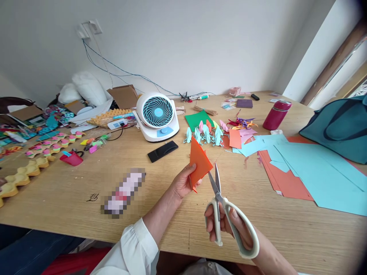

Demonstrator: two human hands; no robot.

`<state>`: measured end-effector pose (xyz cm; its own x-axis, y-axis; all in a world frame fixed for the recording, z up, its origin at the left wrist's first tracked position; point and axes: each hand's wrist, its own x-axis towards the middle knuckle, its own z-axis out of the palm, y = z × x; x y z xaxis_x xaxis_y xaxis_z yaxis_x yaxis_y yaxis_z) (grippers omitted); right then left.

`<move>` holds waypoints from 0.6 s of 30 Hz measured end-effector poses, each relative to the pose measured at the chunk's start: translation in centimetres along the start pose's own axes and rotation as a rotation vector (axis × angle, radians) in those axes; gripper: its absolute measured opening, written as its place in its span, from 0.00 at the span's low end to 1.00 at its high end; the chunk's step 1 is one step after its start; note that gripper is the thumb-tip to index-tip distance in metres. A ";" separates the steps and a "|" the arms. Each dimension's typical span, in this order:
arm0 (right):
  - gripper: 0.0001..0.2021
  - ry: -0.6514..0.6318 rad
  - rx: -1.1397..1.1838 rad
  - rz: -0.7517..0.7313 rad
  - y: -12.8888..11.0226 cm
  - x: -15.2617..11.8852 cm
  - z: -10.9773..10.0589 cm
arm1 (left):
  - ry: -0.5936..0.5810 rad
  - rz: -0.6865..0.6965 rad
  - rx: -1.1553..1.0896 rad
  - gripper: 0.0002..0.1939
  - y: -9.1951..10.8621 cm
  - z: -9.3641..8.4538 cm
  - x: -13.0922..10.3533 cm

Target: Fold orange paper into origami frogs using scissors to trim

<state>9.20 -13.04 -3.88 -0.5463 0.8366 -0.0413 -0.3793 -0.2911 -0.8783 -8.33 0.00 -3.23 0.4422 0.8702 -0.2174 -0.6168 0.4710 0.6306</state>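
Near the middle of the view, my left hand (183, 182) pinches a folded piece of orange paper (200, 158), thumb on its face and fingers behind. My right hand (226, 225) is wrapped through the cream handles of a pair of scissors (218, 194). The blades are parted and point up and away from me, their tips close to the right corner of the orange paper. Beyond the paper stand several small light-blue folded paper figures (205, 134), with pink and orange ones behind them on a green sheet (197, 119).
A white fan (157, 110) stands at the back, with a black case (163, 151) before it. Blue sheets (329, 172) and orange sheets (286, 177) lie right, near a red bottle (276, 115) and a teal bag (338, 126). Left are a red cup (71, 158) and yellow egg trays (27, 172).
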 end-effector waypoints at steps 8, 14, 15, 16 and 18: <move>0.25 0.043 -0.123 -0.068 -1.7 -0.3 0.6 | -0.028 0.036 0.097 0.23 0.0 0.1 -0.1; 0.26 0.044 -0.202 -0.082 -1.7 -0.8 -0.3 | -0.063 0.072 0.142 0.27 0.1 0.3 0.1; 0.26 0.049 -0.209 -0.082 -1.7 -0.9 -0.4 | -0.063 0.073 0.147 0.26 0.1 0.2 0.1; 0.26 0.054 -0.214 -0.079 -1.8 -0.9 -0.4 | -0.061 0.073 0.153 0.25 0.1 0.1 0.2; 0.26 0.067 -0.213 -0.077 -1.8 -1.0 -0.3 | -0.057 0.072 0.163 0.24 0.0 -0.2 0.3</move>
<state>10.65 -13.22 -2.42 -0.4687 0.8833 0.0044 -0.2481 -0.1269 -0.9604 -8.32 0.28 -3.40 0.4400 0.8888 -0.1280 -0.5364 0.3745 0.7563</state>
